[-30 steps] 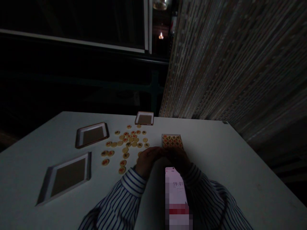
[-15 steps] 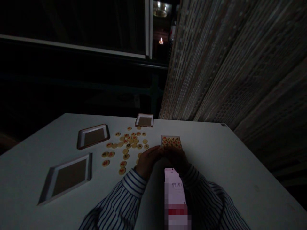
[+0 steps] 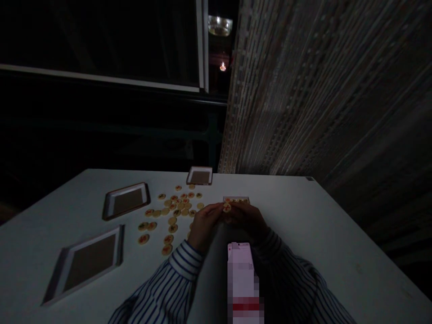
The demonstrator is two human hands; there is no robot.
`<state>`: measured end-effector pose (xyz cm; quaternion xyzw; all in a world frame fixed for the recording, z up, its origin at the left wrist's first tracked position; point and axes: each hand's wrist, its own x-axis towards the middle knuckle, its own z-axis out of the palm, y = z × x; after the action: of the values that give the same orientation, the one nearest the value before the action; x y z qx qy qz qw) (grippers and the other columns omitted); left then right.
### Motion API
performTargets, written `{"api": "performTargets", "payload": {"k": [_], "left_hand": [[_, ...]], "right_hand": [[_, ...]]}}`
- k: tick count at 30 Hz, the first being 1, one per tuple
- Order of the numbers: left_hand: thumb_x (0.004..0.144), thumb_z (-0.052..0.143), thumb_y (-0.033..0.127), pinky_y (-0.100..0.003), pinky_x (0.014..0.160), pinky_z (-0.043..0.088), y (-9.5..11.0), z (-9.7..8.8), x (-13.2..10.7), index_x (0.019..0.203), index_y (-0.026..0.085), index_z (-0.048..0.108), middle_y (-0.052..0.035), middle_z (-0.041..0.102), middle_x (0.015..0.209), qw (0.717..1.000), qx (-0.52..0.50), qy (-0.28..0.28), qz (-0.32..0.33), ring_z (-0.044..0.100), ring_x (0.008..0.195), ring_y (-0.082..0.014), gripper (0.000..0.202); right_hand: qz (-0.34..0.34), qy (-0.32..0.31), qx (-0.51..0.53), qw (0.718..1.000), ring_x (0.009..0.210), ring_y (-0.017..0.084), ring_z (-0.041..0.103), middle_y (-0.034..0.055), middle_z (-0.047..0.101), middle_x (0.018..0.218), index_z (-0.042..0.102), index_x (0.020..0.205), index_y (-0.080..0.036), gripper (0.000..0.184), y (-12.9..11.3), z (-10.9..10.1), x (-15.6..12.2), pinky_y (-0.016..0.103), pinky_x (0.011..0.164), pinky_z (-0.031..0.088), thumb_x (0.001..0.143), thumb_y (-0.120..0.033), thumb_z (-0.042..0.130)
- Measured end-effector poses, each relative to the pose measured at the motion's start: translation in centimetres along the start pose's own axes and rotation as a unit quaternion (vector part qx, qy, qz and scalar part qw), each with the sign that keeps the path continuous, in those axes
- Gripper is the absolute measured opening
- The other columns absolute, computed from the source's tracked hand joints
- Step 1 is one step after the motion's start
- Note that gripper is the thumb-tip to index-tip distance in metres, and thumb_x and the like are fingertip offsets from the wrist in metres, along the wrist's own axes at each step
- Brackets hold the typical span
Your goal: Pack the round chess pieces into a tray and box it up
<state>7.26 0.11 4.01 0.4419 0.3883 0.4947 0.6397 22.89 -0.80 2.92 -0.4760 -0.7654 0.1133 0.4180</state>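
A round xiangqi piece (image 3: 227, 207) with a red character is held upright where the fingertips of both hands meet. My left hand (image 3: 205, 225) pinches it from the left side, its fingers closed. From the right, my right hand (image 3: 249, 220) closes on it too, its fingers dark and partly hidden. Just beyond the hands is a small box (image 3: 249, 199) with rows of pieces in it, its near part covered by my fingers. Loose xiangqi pieces (image 3: 172, 221), some face up in red or black and some blank side up, lie scattered left of my hands.
Three shallow trays or lids stand on the white table (image 3: 303, 252): one near left (image 3: 89, 263), one farther left (image 3: 126, 201), one at the back edge (image 3: 200, 176). A lit phone (image 3: 240, 274) is between my forearms. A string curtain (image 3: 286, 90) hangs behind the table.
A red-marked piece now shows upright between my fingertips, where none was visible before. My hands cover more of the box. The view has tilted slightly upward.
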Motion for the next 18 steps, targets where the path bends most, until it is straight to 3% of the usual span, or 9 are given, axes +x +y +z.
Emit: {"api": "performTargets", "payload": {"k": [6,10,14,18], "left_hand": [[0.059,0.072,0.03,-0.029,0.077,0.048,0.9,0.8,1.4,0.081,0.013,0.067,-0.0051,0.07,0.079,0.999,-0.035,-0.003,-0.011,0.063,0.075,-0.0159,0.028],[0.058,0.073,0.026,-0.027,0.075,0.049,1.2,1.3,2.0,0.081,0.014,0.066,-0.0035,0.07,0.076,0.998,-0.061,0.0,-0.022,0.063,0.071,-0.0135,0.027],[0.059,0.072,0.024,-0.027,0.076,0.049,1.3,1.7,2.6,0.086,0.015,0.066,-0.0037,0.07,0.08,0.997,-0.071,-0.004,-0.032,0.064,0.073,-0.0136,0.029],[0.061,0.071,0.024,-0.026,0.077,0.048,1.2,1.9,3.3,0.089,0.015,0.066,-0.004,0.07,0.084,0.998,-0.049,-0.011,-0.029,0.063,0.076,-0.0138,0.03]], "right_hand": [[-0.02,0.009,0.008,1.0,0.086,0.015,0.06,0.0079,0.065,0.093,0.06,0.103,-0.017,0.027,0.3,-1.1,1.2,0.028,0.077,0.048,0.084,-0.03,0.048],[0.004,0.03,0.011,0.999,0.085,0.016,0.061,0.0076,0.066,0.094,0.06,0.102,-0.018,0.026,0.5,-1.3,1.7,0.028,0.076,0.048,0.081,-0.029,0.051],[0.043,0.042,0.02,0.998,0.086,0.016,0.061,0.0071,0.066,0.095,0.061,0.099,-0.017,0.023,0.5,-1.5,2.1,0.028,0.078,0.048,0.08,-0.027,0.052],[0.015,0.029,0.027,0.999,0.089,0.014,0.06,0.0057,0.065,0.096,0.059,0.1,-0.018,0.022,1.0,-1.8,2.4,0.026,0.08,0.047,0.081,-0.026,0.05]]}}
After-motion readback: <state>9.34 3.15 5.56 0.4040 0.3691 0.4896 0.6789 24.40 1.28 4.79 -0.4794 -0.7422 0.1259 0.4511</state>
